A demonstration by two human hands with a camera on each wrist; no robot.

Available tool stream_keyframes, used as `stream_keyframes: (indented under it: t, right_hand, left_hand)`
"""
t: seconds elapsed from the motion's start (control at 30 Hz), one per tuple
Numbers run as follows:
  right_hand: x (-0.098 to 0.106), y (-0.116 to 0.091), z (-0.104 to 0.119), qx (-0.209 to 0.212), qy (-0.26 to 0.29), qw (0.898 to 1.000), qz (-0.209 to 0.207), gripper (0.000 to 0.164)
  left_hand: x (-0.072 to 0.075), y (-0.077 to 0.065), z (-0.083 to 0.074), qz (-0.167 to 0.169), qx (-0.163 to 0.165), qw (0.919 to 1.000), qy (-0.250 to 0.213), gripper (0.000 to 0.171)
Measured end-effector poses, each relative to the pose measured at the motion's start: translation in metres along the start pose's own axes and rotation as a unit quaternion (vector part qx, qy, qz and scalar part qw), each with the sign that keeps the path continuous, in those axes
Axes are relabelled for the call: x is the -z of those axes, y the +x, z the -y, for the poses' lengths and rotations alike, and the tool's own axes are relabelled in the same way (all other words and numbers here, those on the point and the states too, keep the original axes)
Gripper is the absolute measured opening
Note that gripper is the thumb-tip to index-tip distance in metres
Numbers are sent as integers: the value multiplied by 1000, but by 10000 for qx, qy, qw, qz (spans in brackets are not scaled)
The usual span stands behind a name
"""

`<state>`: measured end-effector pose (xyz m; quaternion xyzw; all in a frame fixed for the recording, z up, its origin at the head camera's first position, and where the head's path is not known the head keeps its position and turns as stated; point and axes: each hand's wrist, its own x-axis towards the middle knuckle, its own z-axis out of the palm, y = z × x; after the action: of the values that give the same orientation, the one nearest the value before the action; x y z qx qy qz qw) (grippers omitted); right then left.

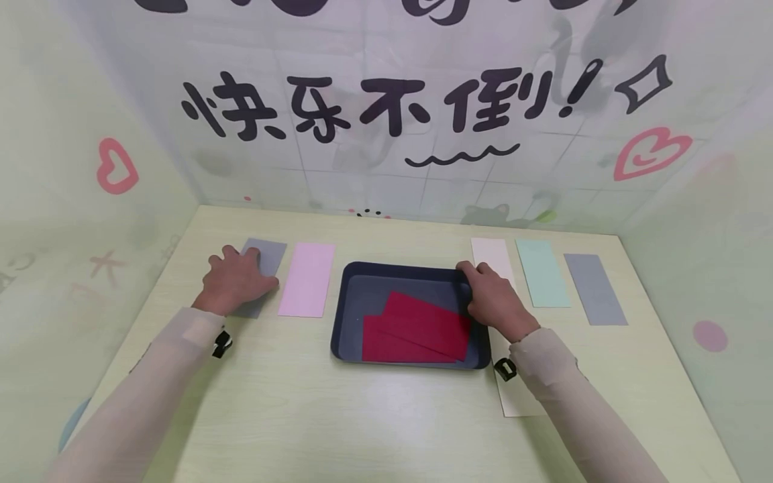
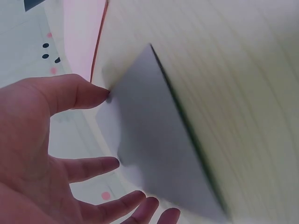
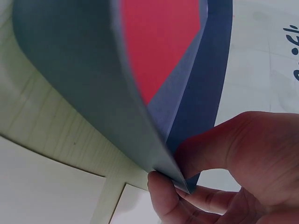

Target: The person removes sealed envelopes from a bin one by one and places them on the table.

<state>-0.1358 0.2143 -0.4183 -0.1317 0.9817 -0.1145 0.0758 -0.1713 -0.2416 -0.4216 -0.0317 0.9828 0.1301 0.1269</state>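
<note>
On the left, my left hand (image 1: pixel 235 278) is over a grey paper card (image 1: pixel 273 256), fingers spread. In the left wrist view the thumb (image 2: pixel 88 95) is at one edge of the grey card (image 2: pixel 154 135), with the other fingertips along its far side; no firm hold shows. My right hand (image 1: pixel 495 302) grips the right rim of a dark grey tray (image 1: pixel 351 312). Its thumb (image 3: pixel 201 149) lies inside the tray wall (image 3: pixel 84 74), with fingers outside. Two red paper rectangles (image 1: pixel 395 343) overlap in the tray, towards its right front.
A pink card (image 1: pixel 306 280) lies between the left hand and the tray. Right of the tray are a pale pink card (image 1: pixel 490 249), a mint card (image 1: pixel 543 274), another grey card (image 1: pixel 596 288) and a cream card (image 1: pixel 516 399) partly under the right arm. Printed cloth walls (image 1: pixel 386 188) border the table.
</note>
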Motion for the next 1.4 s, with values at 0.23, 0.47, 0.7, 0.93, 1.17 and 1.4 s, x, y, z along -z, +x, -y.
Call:
stream_keyframes:
  t: [0.23,0.47,0.7,0.93,1.17,1.4]
  right_hand:
    - [0,0,-1,4,30,10000,-6,62]
    - [1,0,0,-2,22,10000,6,62]
    - [0,0,-1,-34,54,10000,34,62]
    - [-1,2,-1,-63,22,10000,16,63]
    - [1,1,1,-79,14,10000,50,63]
    - [1,1,1,-76,17,10000,31,63]
  left_hand:
    - [-1,1,2,13,-54,10000,10,71]
    - [2,-1,-11,-100,-356,9993,-17,70]
    - [11,-10,-49,-221,-645,9975,188,74]
    - [15,-26,-97,-429,-1299,9904,201,67]
    - [9,-39,-138,-730,-2093,9730,638,64]
    - [-9,-50,-172,-540,-3134,9407,1183,58]
